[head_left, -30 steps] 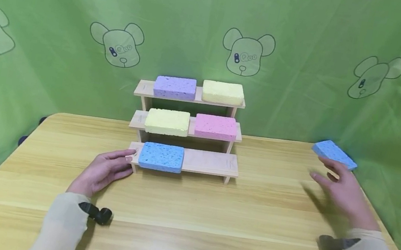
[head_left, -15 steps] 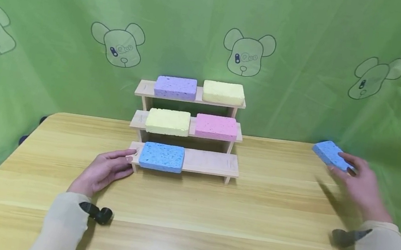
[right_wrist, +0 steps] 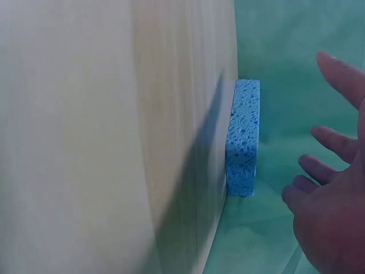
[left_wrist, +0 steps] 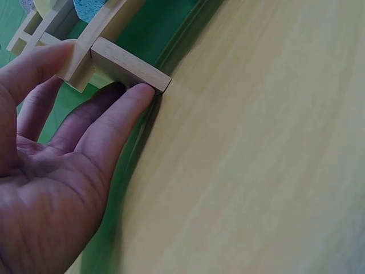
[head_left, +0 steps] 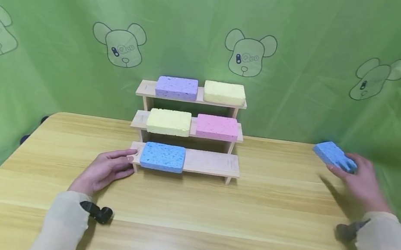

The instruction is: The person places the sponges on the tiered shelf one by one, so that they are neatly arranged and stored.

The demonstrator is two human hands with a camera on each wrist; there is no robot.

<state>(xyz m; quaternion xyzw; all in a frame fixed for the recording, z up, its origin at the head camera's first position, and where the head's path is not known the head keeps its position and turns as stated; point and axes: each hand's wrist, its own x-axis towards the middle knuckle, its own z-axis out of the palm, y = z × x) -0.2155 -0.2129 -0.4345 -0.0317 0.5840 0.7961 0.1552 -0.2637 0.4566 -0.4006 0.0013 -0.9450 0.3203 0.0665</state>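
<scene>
A three-step wooden display rack (head_left: 210,162) stands at the back of the table. My left hand (head_left: 104,171) holds the left end of its lowest step, thumb on the board and fingers against the short leg (left_wrist: 134,65). Close by on that step lies a blue sponge (head_left: 162,157). Over at the right, my right hand (head_left: 362,181) hovers over a second blue sponge (head_left: 328,151) at the table's edge and overlaps it in the head view. The right wrist view shows those fingers spread, with a gap between them and the sponge (right_wrist: 242,134).
A purple sponge (head_left: 176,88) and a yellow sponge (head_left: 224,93) sit on the top step. The middle step bears another yellow sponge (head_left: 168,122) and a pink one (head_left: 217,127). Green curtain (head_left: 287,99) hangs behind and along the sides of the wooden table (head_left: 207,231).
My right hand has moved right onto the blue sponge as seen in the head view. The left hand has stayed on the rack, and the sponges have not moved.
</scene>
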